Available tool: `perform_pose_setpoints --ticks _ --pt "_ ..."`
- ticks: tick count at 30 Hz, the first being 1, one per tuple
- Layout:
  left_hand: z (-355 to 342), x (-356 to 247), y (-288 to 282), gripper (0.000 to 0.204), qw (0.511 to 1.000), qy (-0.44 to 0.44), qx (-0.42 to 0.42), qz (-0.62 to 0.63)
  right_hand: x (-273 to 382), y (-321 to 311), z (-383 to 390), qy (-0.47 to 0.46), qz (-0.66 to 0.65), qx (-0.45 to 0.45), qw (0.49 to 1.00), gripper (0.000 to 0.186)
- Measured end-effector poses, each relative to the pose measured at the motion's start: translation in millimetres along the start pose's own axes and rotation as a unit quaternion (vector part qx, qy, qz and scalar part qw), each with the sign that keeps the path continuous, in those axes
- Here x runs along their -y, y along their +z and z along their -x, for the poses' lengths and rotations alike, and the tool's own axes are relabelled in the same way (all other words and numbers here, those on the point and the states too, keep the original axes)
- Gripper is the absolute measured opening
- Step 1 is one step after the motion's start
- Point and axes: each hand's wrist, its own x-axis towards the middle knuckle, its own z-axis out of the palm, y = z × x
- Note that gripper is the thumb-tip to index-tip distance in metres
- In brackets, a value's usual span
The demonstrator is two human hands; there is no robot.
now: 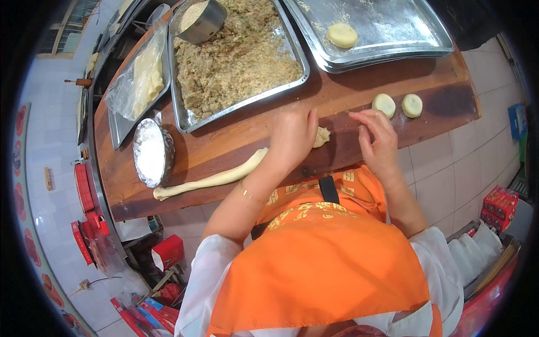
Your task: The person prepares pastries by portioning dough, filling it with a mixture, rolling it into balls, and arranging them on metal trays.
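A long rope of pale dough [224, 175] lies along the near edge of the wooden table, passing under my left hand [293, 132]. Its torn end [321, 137] shows just right of the wrist. That hand is closed, its fingertips turned down out of sight, so whatever they hold is hidden. To its right, my right hand [380, 139] is raised with bent fingers and the thumb apart; I see nothing between them. Just beyond it sit two round filled dough cakes, one [384, 105] close to the knuckles and another [412, 105] farther right.
A metal tray [242, 105] of crumbly filling holds a metal cup [203, 25]. Left of it are plastic-covered dough [147, 84] on a tray and a bowl of white flour [150, 153]. Stacked trays [393, 48] at far right carry one dough cake [342, 35].
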Motion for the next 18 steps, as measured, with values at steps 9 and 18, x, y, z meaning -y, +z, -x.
perform_pose_setpoints --ticks 9,18 --pt "-29 0 50 0.079 0.971 0.207 -0.064 -0.100 -9 -16 -2 -0.007 0.001 -0.003 1.000 0.031" --pt "-44 -2 44 0.073 0.952 0.285 -0.001 -0.111 18 -29 -17 -0.058 -0.017 -0.038 0.997 0.030"
